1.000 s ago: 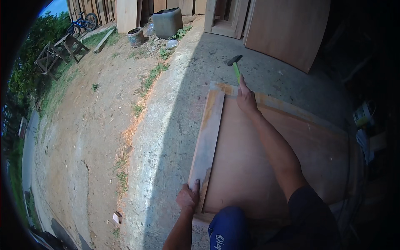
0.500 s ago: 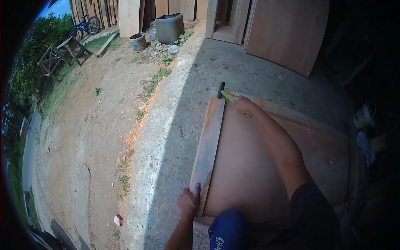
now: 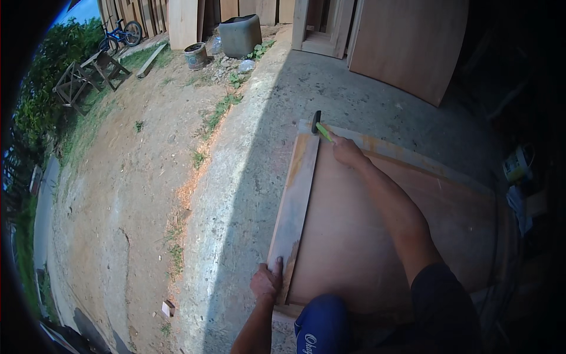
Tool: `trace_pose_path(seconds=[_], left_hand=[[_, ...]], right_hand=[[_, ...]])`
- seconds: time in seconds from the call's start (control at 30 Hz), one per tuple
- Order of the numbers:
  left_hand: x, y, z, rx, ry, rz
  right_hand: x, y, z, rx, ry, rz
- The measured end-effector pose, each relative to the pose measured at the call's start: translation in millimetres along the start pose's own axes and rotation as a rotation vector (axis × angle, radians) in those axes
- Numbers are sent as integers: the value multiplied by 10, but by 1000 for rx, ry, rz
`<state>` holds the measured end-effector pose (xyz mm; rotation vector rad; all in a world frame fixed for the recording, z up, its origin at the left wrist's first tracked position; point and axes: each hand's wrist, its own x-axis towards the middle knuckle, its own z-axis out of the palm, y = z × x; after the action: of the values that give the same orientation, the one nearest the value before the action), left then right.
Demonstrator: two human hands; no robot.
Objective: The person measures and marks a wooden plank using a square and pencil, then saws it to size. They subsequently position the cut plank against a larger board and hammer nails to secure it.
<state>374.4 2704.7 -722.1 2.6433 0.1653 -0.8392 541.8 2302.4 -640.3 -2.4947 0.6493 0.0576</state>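
A wooden door panel (image 3: 354, 218) lies flat on the concrete, with a flat pale board (image 3: 295, 194) running along its left edge. My left hand (image 3: 266, 282) grips the near end of that board, thumb on top and fingers around the outer edge. Reaching across the panel, my right hand (image 3: 346, 151) is closed around the green handle of a hammer (image 3: 317, 123). Its dark head is at the panel's far left corner, close to the board's far end; whether it touches the wood I cannot tell. My knee (image 3: 323, 324) in blue cloth is at the panel's near edge.
Beyond the panel, a large wooden sheet (image 3: 407, 47) leans beside a wooden frame (image 3: 321, 29). A grey plastic container (image 3: 240, 38) and a small bucket (image 3: 196, 57) stand outdoors at the back. At the right, another bucket (image 3: 517, 165) sits in shade. Wooden trestles (image 3: 88, 76) stand far left.
The hammer head has shifted slightly up and to the right, with my right hand following a little. My left hand keeps its grip on the board.
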Motion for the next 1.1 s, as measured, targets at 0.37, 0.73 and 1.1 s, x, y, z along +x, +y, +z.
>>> trace_pose_path(seconds=[0.37,0.73,1.1], left_hand=[[4,31,-32,1,-7,-3],[-47,48,-19,-3,-52,21],[32,-33,74,-150,35,140]], right_hand=[[-64,223,387,-112,119,-161],[-444,293,581,-39,79,14],[-3954,1365,1447,746,177,204]])
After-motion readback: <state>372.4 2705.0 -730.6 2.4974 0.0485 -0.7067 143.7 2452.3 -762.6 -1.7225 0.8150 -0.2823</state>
